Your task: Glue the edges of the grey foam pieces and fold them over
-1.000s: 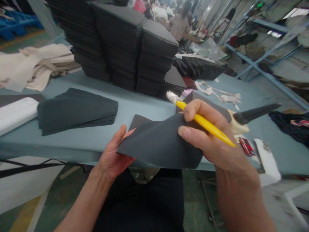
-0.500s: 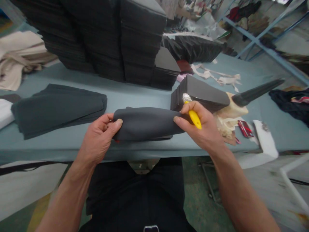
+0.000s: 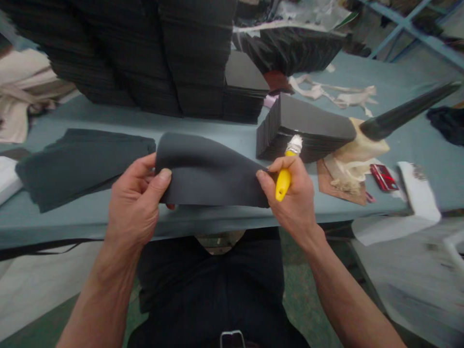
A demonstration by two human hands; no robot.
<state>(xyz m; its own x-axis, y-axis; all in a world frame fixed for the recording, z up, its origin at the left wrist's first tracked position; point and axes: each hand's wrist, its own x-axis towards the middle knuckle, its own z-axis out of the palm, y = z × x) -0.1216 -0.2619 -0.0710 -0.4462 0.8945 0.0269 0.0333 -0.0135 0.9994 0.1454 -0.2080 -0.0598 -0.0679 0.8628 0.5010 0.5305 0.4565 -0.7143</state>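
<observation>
A dark grey, flat sheet piece [image 3: 213,176], perhaps leather or fabric, is stretched between my two hands above the table's front edge. My left hand [image 3: 139,193] pinches its left end with the thumb on top. At the narrower right end, my right hand [image 3: 292,191] grips the sheet between thumb and fingertips. The same hand also carries a small brush [image 3: 283,182] with a yellow handle and white bristles pointing away from me. To the left lies a fanned pile of similar dark pieces [image 3: 87,164]. A neat stack of dark grey pieces [image 3: 311,121] stands beyond my right hand.
Tall black stacks [image 3: 195,63] rise at the back of the blue-green table [image 3: 203,126]. Beige cloth [image 3: 25,87] lies far left. On the right are a black tapered rod [image 3: 409,112], a red packet [image 3: 383,177], white strips [image 3: 337,94] and a curved white piece [image 3: 418,188].
The sheet has turned up and unfolded, showing a wider face. My right hand has come slightly left, and the brush has tilted the other way. The camera view has shifted a little.
</observation>
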